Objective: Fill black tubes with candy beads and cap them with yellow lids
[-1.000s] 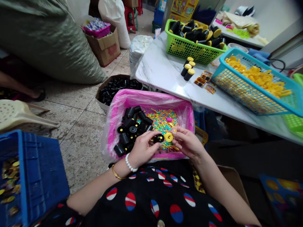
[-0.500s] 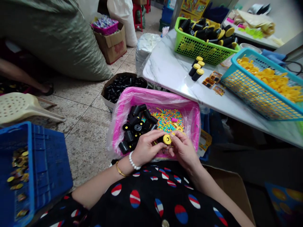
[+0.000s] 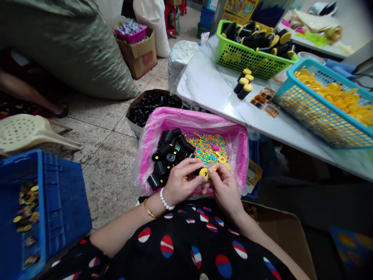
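Your marble-topped desk [image 3: 210, 87] runs along your front right, carrying a lime-green mesh basket [image 3: 247, 58] of black cylinders with yellow caps and a turquoise mesh basket [image 3: 294, 112] heaped with yellow caps. On the tiled floor [image 3: 107, 182], a blue plastic crate [image 3: 61, 198] sits to your left, and directly before you stands a box lined with a pink plastic bag [image 3: 192, 118], holding a bed of multicoloured beads [image 3: 205, 146] and a cluster of black cylinders [image 3: 170, 149]. Your hands are close together and narrow, just over the bag's near edge: your left hand [image 3: 185, 181] pinches a black piece [image 3: 201, 171] against a small yellow ring [image 3: 204, 172], while your right hand [image 3: 224, 190] closes its fingertips [image 3: 211, 169] on the ring; they hide how the pieces meet. Keep the ring square to the black piece and press evenly, low over the bag, so any slip lands inside it.
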Demonstrator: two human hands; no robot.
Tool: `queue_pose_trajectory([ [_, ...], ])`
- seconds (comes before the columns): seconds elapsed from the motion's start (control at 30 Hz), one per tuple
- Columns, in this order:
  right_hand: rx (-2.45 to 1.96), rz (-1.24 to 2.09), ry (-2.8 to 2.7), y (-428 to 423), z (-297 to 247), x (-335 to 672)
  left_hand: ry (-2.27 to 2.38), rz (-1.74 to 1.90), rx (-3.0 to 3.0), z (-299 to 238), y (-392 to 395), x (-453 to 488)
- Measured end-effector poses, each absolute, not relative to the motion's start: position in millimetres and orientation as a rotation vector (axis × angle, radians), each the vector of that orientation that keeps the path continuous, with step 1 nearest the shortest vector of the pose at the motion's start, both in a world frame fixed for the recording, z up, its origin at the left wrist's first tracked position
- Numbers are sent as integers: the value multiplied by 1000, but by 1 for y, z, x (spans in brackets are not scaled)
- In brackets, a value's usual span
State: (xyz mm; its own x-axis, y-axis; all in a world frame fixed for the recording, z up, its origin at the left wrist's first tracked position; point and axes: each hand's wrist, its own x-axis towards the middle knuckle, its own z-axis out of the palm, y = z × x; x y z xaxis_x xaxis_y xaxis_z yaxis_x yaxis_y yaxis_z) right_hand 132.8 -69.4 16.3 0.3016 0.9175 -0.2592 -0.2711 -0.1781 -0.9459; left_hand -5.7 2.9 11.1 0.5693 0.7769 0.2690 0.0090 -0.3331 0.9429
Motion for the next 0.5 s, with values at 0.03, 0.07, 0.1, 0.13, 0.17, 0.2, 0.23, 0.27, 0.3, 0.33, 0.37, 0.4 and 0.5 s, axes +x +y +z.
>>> queue_pose_trajectory([
  [0.03,-1316,1189,-697,-70,15,132,685,922,1744,11,2,-5],
  [0.07,-1307,1150,-735,-71,14,131,694,935,1754,11,1,-5],
  [0.1,-1305,1095,-779,-72,14,130,685,945,1772,10,0,-5],
  [0.13,-1310,1033,-827,-73,13,129,668,961,1789,10,0,-5],
  [0.17,-1323,975,-872,-74,13,129,656,977,1802,10,-1,-6],
  [0.2,-1339,932,-909,-75,12,129,648,990,1812,9,-2,-6],
  [0.23,-1350,915,-928,-76,11,130,643,1000,1819,8,-2,-7],
  [0.27,-1349,926,-929,-76,11,130,637,1008,1825,8,-2,-7],
  [0.3,-1338,969,-915,-77,10,131,629,1010,1828,7,-2,-8],
  [0.33,-1325,1024,-892,-77,9,132,623,1010,1824,6,-2,-9],
  [0.37,-1319,1074,-866,-78,9,133,621,1005,1812,6,-1,-10],
  [0.4,-1321,1114,-847,-78,8,134,619,1001,1794,6,0,-11],
  [0.5,-1340,1159,-805,-80,10,136,570,949,1776,7,3,-13],
])
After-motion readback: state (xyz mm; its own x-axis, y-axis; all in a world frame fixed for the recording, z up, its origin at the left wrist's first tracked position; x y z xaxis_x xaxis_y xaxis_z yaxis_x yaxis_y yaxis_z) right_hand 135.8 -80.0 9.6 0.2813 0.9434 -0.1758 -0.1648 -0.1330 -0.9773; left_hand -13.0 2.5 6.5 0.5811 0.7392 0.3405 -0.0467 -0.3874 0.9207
